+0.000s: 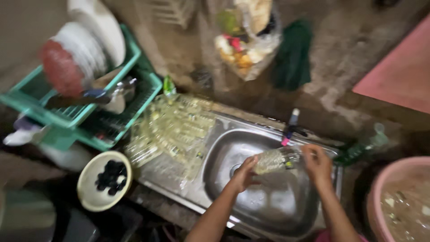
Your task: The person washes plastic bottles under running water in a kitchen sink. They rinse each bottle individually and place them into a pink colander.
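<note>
Both hands (280,168) hold a clear bottle (273,160) over the sink (215,157).

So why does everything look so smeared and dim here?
Head view: motion blur smears the whole frame, worst at the green dish rack; light is dim and warm, corners dark; the steel sink catches glare; the clear bottle between left hand and right hand stays fuzzy.

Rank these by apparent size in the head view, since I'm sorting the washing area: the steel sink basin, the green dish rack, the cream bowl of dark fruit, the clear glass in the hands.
1. Green plastic dish rack and steel sink basin: alike, unranked.
2. Cream round bowl of dark fruit.
3. Clear glass.
</note>
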